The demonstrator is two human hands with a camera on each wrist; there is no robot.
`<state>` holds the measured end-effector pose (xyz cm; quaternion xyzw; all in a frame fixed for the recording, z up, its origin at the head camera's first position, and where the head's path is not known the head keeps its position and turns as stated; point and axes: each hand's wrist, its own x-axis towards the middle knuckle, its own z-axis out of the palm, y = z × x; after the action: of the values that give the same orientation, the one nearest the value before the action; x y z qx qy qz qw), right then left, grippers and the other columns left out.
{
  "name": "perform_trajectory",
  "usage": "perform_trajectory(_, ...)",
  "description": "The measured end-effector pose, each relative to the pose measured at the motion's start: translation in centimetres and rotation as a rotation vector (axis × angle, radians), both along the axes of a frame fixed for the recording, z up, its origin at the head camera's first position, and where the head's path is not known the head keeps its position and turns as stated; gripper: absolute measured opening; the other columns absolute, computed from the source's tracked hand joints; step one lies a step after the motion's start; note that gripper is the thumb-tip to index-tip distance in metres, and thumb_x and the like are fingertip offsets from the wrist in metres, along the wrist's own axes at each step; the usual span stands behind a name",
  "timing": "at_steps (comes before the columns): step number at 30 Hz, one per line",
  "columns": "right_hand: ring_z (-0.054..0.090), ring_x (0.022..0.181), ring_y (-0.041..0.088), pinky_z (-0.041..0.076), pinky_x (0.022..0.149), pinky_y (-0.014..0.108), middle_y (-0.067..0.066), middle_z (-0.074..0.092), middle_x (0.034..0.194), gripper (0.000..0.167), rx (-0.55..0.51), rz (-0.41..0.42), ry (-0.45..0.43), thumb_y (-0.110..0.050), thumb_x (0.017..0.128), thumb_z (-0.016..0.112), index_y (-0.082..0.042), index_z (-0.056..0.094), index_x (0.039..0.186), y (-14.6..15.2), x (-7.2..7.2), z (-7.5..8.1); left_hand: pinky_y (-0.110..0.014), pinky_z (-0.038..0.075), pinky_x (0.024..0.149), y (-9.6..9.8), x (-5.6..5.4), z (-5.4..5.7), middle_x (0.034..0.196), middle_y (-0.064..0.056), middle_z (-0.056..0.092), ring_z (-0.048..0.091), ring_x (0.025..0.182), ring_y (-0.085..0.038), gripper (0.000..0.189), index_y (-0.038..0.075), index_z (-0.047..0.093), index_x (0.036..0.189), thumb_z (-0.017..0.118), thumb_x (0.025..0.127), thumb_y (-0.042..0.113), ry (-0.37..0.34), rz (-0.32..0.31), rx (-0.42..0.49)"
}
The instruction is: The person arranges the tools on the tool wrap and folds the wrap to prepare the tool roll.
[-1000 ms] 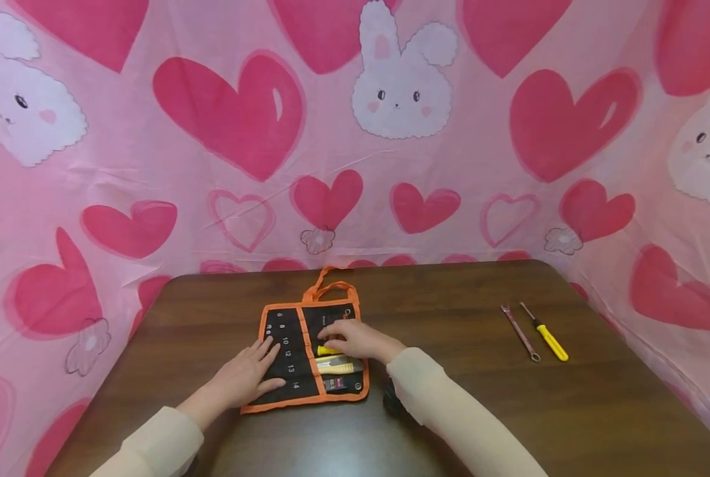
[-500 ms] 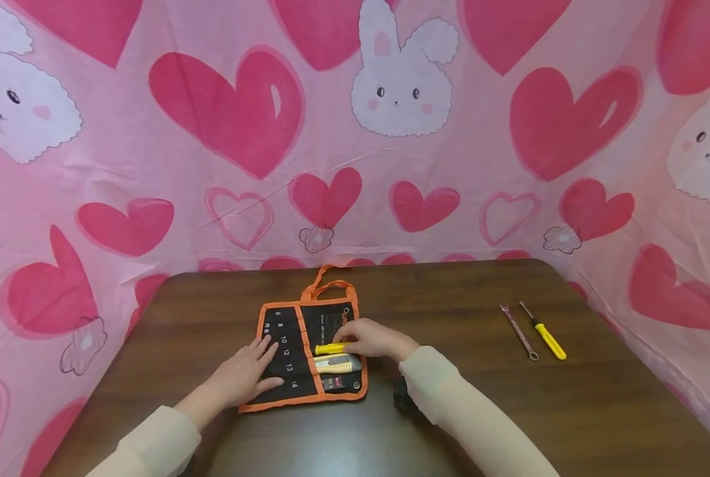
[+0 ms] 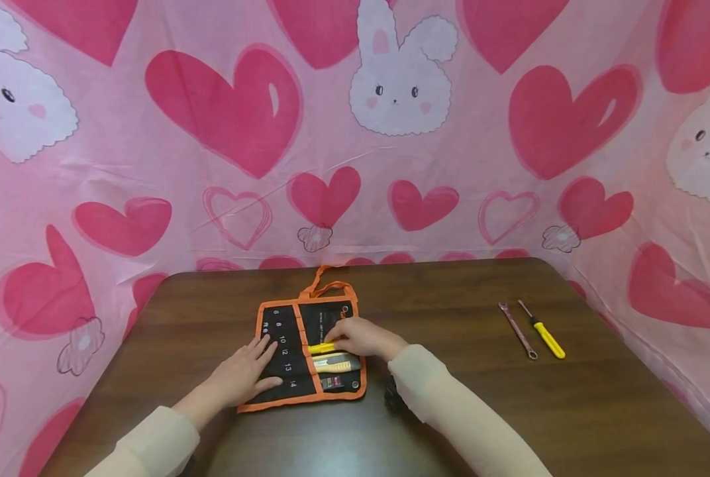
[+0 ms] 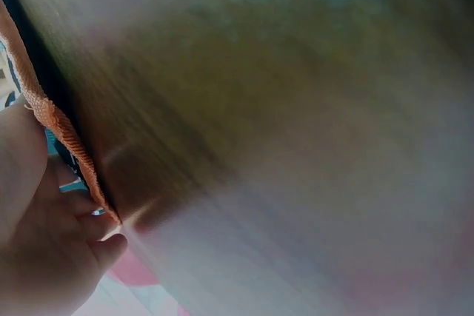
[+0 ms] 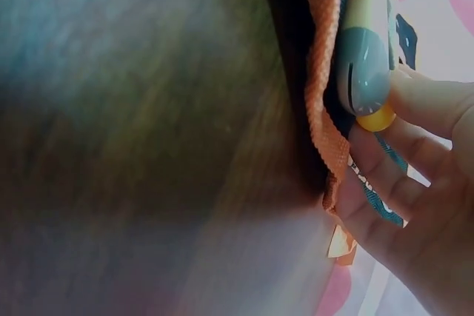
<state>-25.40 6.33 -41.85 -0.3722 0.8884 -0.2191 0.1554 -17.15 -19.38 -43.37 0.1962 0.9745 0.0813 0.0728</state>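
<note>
A black tool pouch (image 3: pixel 303 391) with orange trim lies unrolled on the table. My left hand (image 3: pixel 242 372) rests spread on its left panel, over the numbered pockets; in the left wrist view this hand (image 4: pixel 52 234) lies along the orange edge. My right hand (image 3: pixel 363 338) pinches a yellow tool handle (image 3: pixel 321 348) at the pouch's middle strap; the rest of that tool is hidden. A yellow and grey utility knife (image 3: pixel 337 363) lies just below it. In the right wrist view the knife's grey end (image 5: pixel 364 72) is beside the yellow tip (image 5: pixel 378 118) and my right fingers.
Farther right on the brown table (image 3: pixel 450 397) lie a combination wrench (image 3: pixel 517 331) and a yellow-handled screwdriver (image 3: pixel 548 339). A small dark labelled pack (image 3: pixel 334 382) sits in the pouch's lower right. Orange straps (image 3: pixel 325 285) extend from its far edge. A pink heart-patterned cloth (image 3: pixel 426 159) hangs behind.
My right hand first shifted right, uncovering more of the yellow handle, then came back left along it. The left hand stays on the pouch.
</note>
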Motion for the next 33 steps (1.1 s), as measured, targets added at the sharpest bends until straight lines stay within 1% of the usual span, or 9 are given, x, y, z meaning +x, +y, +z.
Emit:
perform_trajectory(5, 0.051, 0.079, 0.006, 0.046, 0.076, 0.021, -0.009, 0.058, 0.088, 0.020, 0.004, -0.013, 0.000, -0.015, 0.090, 0.061, -0.014, 0.071, 0.107, -0.1, 0.0, -0.2, -0.052, 0.026, 0.102, 0.0, 0.2, 0.1, 0.142, -0.024, 0.031, 0.026, 0.131, -0.040, 0.079, -0.001, 0.041, 0.136, 0.057, 0.083, 0.055, -0.004, -0.005, 0.007)
perform_trajectory(9, 0.052, 0.079, 0.005, 0.046, 0.078, 0.023, -0.009, 0.060, 0.090, 0.019, 0.014, -0.034, -0.009, -0.015, 0.091, 0.060, -0.014, 0.071, 0.106, -0.2, 0.0, -0.5, -0.052, 0.026, 0.102, 0.0, 0.2, 0.0, 0.142, -0.024, 0.032, 0.026, 0.130, -0.041, 0.080, -0.001, 0.041, 0.137, 0.056, 0.083, 0.056, -0.006, -0.005, 0.011)
perform_trajectory(16, 0.053, 0.079, 0.004, 0.047, 0.077, 0.022, -0.008, 0.062, 0.091, 0.019, -0.002, -0.030, 0.001, -0.012, 0.091, 0.059, -0.013, 0.072, 0.106, -0.5, -0.3, -0.8, -0.052, 0.026, 0.102, -0.1, 0.1, 0.0, 0.142, -0.024, 0.032, 0.026, 0.130, -0.040, 0.080, -0.001, 0.040, 0.137, 0.055, 0.083, 0.056, 0.001, -0.005, 0.006)
perform_trajectory(18, 0.053, 0.080, 0.005, 0.047, 0.077, 0.023, -0.007, 0.062, 0.092, 0.019, -0.005, -0.038, -0.010, -0.013, 0.091, 0.059, -0.012, 0.072, 0.105, -0.4, -0.3, -0.8, -0.052, 0.026, 0.102, 0.0, 0.1, 0.0, 0.142, -0.023, 0.032, 0.026, 0.130, -0.040, 0.080, -0.001, 0.040, 0.137, 0.056, 0.083, 0.056, -0.002, -0.004, 0.009)
perform_trajectory(21, 0.055, 0.085, 0.006, 0.047, 0.081, 0.025, -0.006, 0.064, 0.097, 0.020, -0.016, -0.060, -0.045, -0.015, 0.091, 0.060, -0.012, 0.070, 0.108, -0.2, -0.3, -0.8, -0.052, 0.026, 0.102, 0.1, 0.1, 0.0, 0.142, -0.024, 0.032, 0.026, 0.130, -0.040, 0.080, -0.001, 0.040, 0.137, 0.056, 0.083, 0.056, -0.003, -0.008, 0.016)
perform_trajectory(25, 0.054, 0.086, 0.008, 0.047, 0.081, 0.026, -0.005, 0.063, 0.100, 0.027, -0.063, -0.105, -0.095, -0.019, 0.089, 0.063, -0.012, 0.067, 0.114, 0.4, -0.1, -0.7, -0.052, 0.026, 0.102, 0.1, 0.1, -0.1, 0.142, -0.023, 0.031, 0.027, 0.130, -0.040, 0.080, -0.001, 0.040, 0.137, 0.055, 0.083, 0.056, 0.003, -0.012, 0.009)
perform_trajectory(29, 0.053, 0.078, 0.012, 0.048, 0.071, 0.025, -0.004, 0.060, 0.092, 0.033, -0.150, -0.118, -0.092, -0.020, 0.088, 0.064, -0.010, 0.063, 0.119, 1.3, 0.0, -0.1, -0.052, 0.026, 0.102, -0.1, 0.1, -0.3, 0.142, -0.023, 0.032, 0.027, 0.130, -0.040, 0.080, -0.001, 0.040, 0.137, 0.056, 0.083, 0.056, 0.013, -0.011, 0.006)
perform_trajectory(33, 0.052, 0.076, 0.014, 0.047, 0.067, 0.026, -0.004, 0.058, 0.088, 0.041, -0.237, -0.129, -0.076, -0.021, 0.088, 0.064, -0.006, 0.056, 0.126, 2.5, 0.0, 0.9, -0.052, 0.026, 0.102, -0.2, 0.1, -0.3, 0.142, -0.024, 0.032, 0.027, 0.130, -0.040, 0.079, -0.001, 0.041, 0.137, 0.057, 0.083, 0.055, 0.019, -0.012, 0.011)
